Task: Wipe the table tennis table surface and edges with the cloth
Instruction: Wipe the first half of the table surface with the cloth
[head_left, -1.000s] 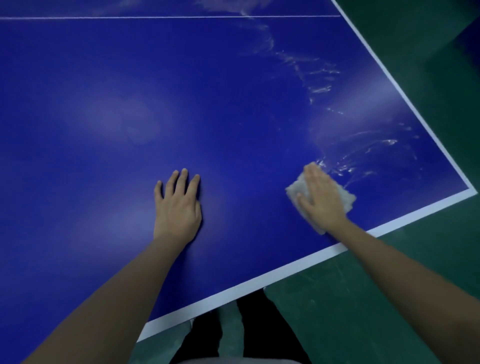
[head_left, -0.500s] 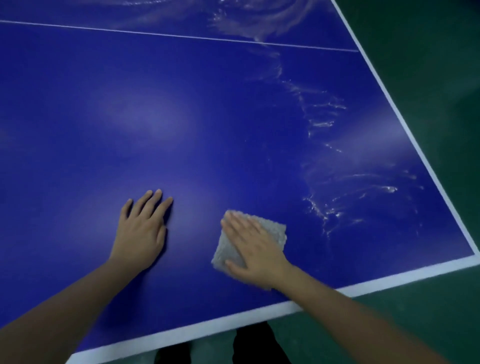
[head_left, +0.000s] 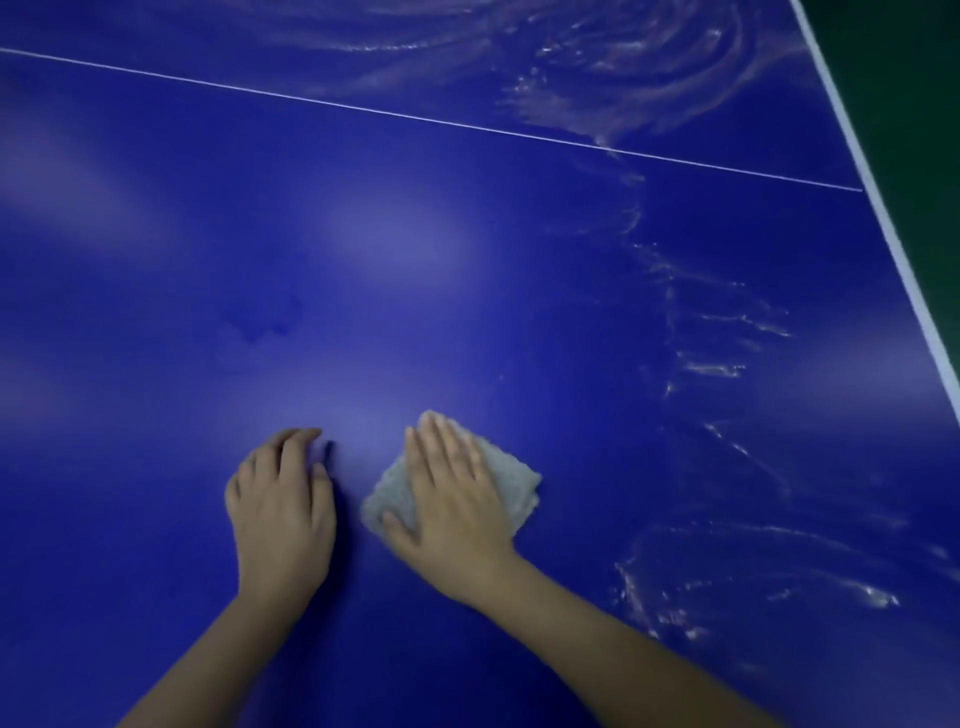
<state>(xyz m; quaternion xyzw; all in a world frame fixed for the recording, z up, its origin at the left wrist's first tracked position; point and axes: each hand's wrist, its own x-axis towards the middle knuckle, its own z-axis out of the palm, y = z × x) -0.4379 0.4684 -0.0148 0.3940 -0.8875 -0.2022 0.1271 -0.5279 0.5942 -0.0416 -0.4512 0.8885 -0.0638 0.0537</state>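
Head view, right hand (head_left: 457, 499) flat on cloth (head_left: 514, 480)

Left hand (head_left: 283, 512) palm down, fingers loosely bent, holding nothing. Right hand (head_left: 454, 499) just right of it, flat, fingers straight and together, pressing down on cloth (head_left: 517, 483). Both forearms bare, converging toward hands.

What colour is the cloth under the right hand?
Pale grey-white cloth, seen in the head view.
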